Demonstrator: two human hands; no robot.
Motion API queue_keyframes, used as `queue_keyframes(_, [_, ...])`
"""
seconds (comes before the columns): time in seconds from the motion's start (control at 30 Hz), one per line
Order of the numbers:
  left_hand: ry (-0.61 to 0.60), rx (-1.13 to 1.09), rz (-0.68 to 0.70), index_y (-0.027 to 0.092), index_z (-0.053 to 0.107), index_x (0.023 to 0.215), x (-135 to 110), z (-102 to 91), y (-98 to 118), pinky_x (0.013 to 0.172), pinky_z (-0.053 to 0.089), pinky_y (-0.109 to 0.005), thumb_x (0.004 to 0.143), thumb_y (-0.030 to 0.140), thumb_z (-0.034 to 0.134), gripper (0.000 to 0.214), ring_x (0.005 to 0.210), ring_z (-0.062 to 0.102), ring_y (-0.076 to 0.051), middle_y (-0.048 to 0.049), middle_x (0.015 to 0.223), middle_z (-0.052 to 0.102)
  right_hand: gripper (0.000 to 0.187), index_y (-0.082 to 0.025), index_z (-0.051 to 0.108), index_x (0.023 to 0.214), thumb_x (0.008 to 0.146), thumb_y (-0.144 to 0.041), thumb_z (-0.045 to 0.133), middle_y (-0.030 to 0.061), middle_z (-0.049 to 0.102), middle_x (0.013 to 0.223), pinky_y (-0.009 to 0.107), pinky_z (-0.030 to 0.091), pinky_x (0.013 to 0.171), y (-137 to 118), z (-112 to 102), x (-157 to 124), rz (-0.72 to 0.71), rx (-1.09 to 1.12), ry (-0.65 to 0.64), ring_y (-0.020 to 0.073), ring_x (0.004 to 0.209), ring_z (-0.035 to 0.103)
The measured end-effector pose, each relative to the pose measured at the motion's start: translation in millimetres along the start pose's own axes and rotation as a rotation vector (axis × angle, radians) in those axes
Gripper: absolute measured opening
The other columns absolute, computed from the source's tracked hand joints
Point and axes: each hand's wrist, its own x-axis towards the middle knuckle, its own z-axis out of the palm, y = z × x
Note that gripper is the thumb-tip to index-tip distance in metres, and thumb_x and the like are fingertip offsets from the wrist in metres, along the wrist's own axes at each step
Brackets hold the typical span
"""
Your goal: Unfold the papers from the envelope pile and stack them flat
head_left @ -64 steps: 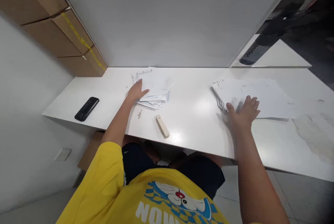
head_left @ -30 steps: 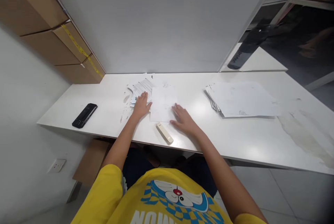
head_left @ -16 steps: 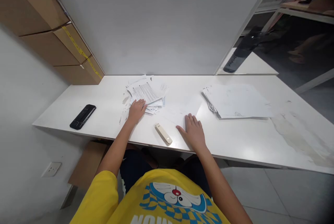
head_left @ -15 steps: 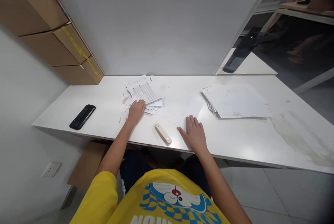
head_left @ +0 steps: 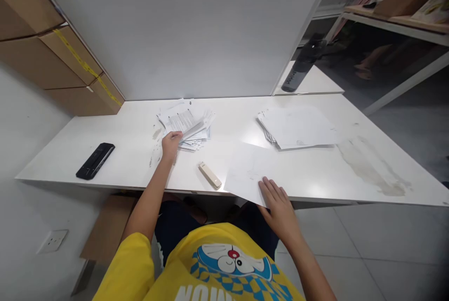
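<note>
My left hand (head_left: 171, 143) pinches the near corner of a printed sheet (head_left: 191, 128) on the messy left paper pile (head_left: 196, 144), and that sheet's edge is lifted and curled. My right hand (head_left: 278, 200) holds a white sheet of paper (head_left: 247, 170) by its near right corner, fingers on top and thumb at the edge. This sheet reaches slightly past the table's front edge. Between the hands lies a cream, stapler-like object (head_left: 209, 175). Behind my right hand rests a neater stack of paper (head_left: 298, 127).
A black phone-like device (head_left: 95, 161) lies on the white table (head_left: 133, 151) at left. Cardboard boxes (head_left: 84, 65) are stacked at the back left against a white board (head_left: 182, 30). A dark bottle (head_left: 298, 72) stands behind at right. A stain (head_left: 375, 165) marks the table's right part.
My right hand has drawn the white sheet toward me and to the table's front edge. My left hand has gone from lying on the pile to lifting a sheet's corner. The view has shifted right.
</note>
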Motion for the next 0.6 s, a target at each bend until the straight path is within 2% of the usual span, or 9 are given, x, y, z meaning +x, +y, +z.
queue_keyframes(0.1, [-0.046, 0.029, 0.138, 0.022, 0.066, 0.081, -13, -11.6, 15, 0.103, 0.047, -0.043, 0.084, 0.032, 0.057, 0.014, 0.113, 0.063, -0.023, -0.0041, 0.108, 0.073, 0.069, -0.025, 0.012, 0.158, 0.095, -0.024, 0.041, 0.0095, 0.039, 0.153, 0.051, 0.031, 0.114, 0, -2, 1, 0.001, 0.039, 0.015, 0.0284, 0.141, 0.037])
queue_keyframes(0.17, [-0.208, 0.101, 0.294, 0.026, 0.068, 0.087, -40, -12.8, 24, 0.105, 0.045, -0.049, 0.087, 0.036, 0.057, 0.015, 0.118, 0.060, -0.025, -0.0040, 0.110, 0.073, 0.068, -0.026, 0.018, 0.156, 0.092, -0.020, 0.040, 0.0082, 0.040, 0.152, 0.051, 0.030, 0.114, 3, -3, 2, -0.020, 0.096, 0.003, 0.0276, 0.142, 0.036])
queue_keyframes(0.23, [-0.448, 0.151, 0.475, 0.030, 0.069, 0.094, -82, -6.3, 32, 0.103, 0.047, -0.053, 0.088, 0.038, 0.058, 0.015, 0.120, 0.059, -0.027, -0.0048, 0.112, 0.072, 0.065, -0.028, 0.026, 0.154, 0.090, -0.019, 0.040, 0.0066, 0.041, 0.152, 0.053, 0.027, 0.115, 11, -4, 0, -0.041, 0.187, -0.027, 0.0272, 0.143, 0.035])
queue_keyframes(0.3, [-0.658, 0.116, 0.726, 0.031, 0.069, 0.096, -130, 5.7, 41, 0.103, 0.048, -0.051, 0.088, 0.034, 0.059, 0.013, 0.122, 0.058, -0.026, -0.0052, 0.115, 0.071, 0.064, -0.028, 0.029, 0.152, 0.089, -0.027, 0.043, 0.0069, 0.036, 0.155, 0.059, 0.021, 0.116, 22, -8, -8, -0.015, 0.278, -0.047, 0.0300, 0.145, 0.028])
queue_keyframes(0.37, [-0.768, 0.066, 0.945, 0.028, 0.068, 0.096, -173, 19.1, 47, 0.106, 0.047, -0.046, 0.090, 0.025, 0.057, 0.013, 0.126, 0.056, -0.024, -0.0050, 0.117, 0.070, 0.068, -0.026, 0.027, 0.152, 0.088, -0.036, 0.048, 0.0089, 0.028, 0.158, 0.064, 0.017, 0.115, 32, -12, -21, 0.077, 0.362, -0.037, 0.0335, 0.148, 0.018])
queue_keyframes(0.43, [-0.753, 0.070, 1.030, 0.025, 0.067, 0.095, -202, 30.7, 51, 0.107, 0.046, -0.044, 0.091, 0.016, 0.053, 0.017, 0.127, 0.056, -0.022, -0.0058, 0.115, 0.071, 0.071, -0.025, 0.024, 0.153, 0.088, -0.040, 0.048, 0.0121, 0.027, 0.158, 0.063, 0.024, 0.113, 38, -17, -36, 0.212, 0.478, 0.021, 0.0346, 0.148, 0.017])
queue_keyframes(0.53, [-0.639, 0.130, 1.004, 0.021, 0.065, 0.095, -220, 43.0, 49, 0.106, 0.046, -0.046, 0.092, 0.010, 0.048, 0.021, 0.121, 0.059, -0.023, -0.0072, 0.107, 0.072, 0.065, -0.024, 0.032, 0.150, 0.089, -0.040, 0.044, 0.0165, 0.050, 0.142, 0.055, 0.045, 0.100, 30, -21, -51, 0.435, 0.729, 0.163, 0.0341, 0.135, 0.044])
queue_keyframes(0.6, [-0.577, 0.157, 0.974, 0.020, 0.064, 0.095, -221, 48.5, 49, 0.104, 0.048, -0.046, 0.092, 0.011, 0.047, 0.019, 0.116, 0.062, -0.024, -0.0073, 0.101, 0.072, 0.058, -0.025, 0.043, 0.144, 0.090, -0.045, 0.044, 0.0152, 0.063, 0.124, 0.052, 0.053, 0.091, 14, -20, -50, 0.531, 0.885, 0.205, 0.0328, 0.119, 0.058])
